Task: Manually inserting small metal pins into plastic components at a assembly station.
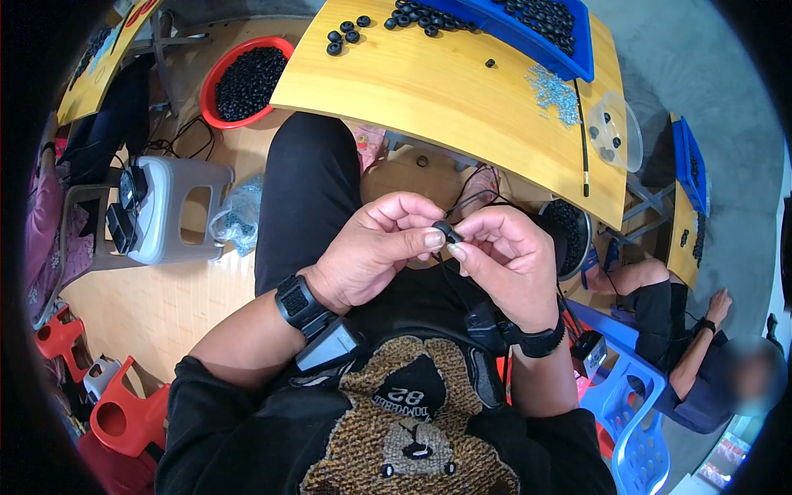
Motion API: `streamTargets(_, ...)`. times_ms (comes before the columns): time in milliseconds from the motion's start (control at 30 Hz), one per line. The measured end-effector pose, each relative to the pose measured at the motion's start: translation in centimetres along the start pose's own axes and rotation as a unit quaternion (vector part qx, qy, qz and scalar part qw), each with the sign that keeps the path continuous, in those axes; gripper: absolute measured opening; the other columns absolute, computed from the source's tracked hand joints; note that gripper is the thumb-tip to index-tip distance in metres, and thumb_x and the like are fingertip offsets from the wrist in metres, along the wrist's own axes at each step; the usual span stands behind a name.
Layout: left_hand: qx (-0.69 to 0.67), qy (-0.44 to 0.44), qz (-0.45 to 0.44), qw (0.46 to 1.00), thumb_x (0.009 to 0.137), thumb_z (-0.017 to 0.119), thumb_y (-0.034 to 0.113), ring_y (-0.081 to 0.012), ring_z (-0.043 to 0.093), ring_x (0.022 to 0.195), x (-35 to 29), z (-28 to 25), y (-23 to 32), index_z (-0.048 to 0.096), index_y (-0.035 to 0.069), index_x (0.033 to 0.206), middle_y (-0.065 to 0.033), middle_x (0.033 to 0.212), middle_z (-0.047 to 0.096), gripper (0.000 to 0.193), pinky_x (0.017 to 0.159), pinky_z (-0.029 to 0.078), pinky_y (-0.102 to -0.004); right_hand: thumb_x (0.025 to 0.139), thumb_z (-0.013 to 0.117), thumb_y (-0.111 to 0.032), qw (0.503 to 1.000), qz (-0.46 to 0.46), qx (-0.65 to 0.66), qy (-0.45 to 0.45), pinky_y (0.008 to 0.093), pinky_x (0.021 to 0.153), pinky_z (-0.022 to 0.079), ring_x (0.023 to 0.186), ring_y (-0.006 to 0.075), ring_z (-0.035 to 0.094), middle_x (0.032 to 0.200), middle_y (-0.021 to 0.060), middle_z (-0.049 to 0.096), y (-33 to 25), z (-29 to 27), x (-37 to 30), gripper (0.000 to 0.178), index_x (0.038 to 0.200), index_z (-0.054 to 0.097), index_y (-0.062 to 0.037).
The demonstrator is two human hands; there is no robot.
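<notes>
Pinching small black part (446, 230) between thumb and index of left hand (375, 247); gripping its right end with thumb and index of right hand (513, 256), fingertips nearly together, other fingers loosely curled. Holding it midair, short of the yellow table (429, 82). Probably risking a drop: covering little surface, likely slipping if squeezing unevenly, then bouncing to floor (140, 297). Possibly skewing it too, from pushing at mismatched angles. Hiding contact faces behind fingers.
</notes>
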State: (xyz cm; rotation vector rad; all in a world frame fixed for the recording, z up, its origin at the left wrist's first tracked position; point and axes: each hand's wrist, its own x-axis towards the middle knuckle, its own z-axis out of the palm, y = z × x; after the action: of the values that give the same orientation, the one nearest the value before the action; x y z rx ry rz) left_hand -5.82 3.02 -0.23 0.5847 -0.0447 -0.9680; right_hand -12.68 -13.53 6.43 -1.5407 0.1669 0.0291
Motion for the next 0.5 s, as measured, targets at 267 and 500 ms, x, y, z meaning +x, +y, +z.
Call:
streamTargets(267,-0.013,-0.042,-0.006,0.999,0.087,0.063,0.002,-0.0086,0.061,0.082,0.1,0.0,0.2,0.056,0.009,0.101,-0.0021,0.090,0.065,0.017,0.070,0.049,-0.0213,0.079,0.066,0.001,0.988,-0.030,-0.131,-0.081,0.0188,0.057,0.041,0.065,0.0051,0.051,0.078,0.0004,0.056,-0.2,-1.8,0.8,0.036,0.114,0.062,-0.0041)
streamTargets(500,-0.034,-0.065,-0.036,0.997,0.085,0.063,-0.003,-0.0103,0.064,0.083,0.4,-0.4,-0.2,0.048,0.010,0.108,-0.0068,0.094,0.066,0.030,0.070,0.051,-0.0207,0.078,0.069,-0.008,0.961,-0.037,-0.199,-0.188,0.0213,0.053,0.039,0.059,0.0071,0.048,0.071,0.0005,0.052,-1.3,-2.6,1.9,0.038,0.116,0.064,-0.0102)
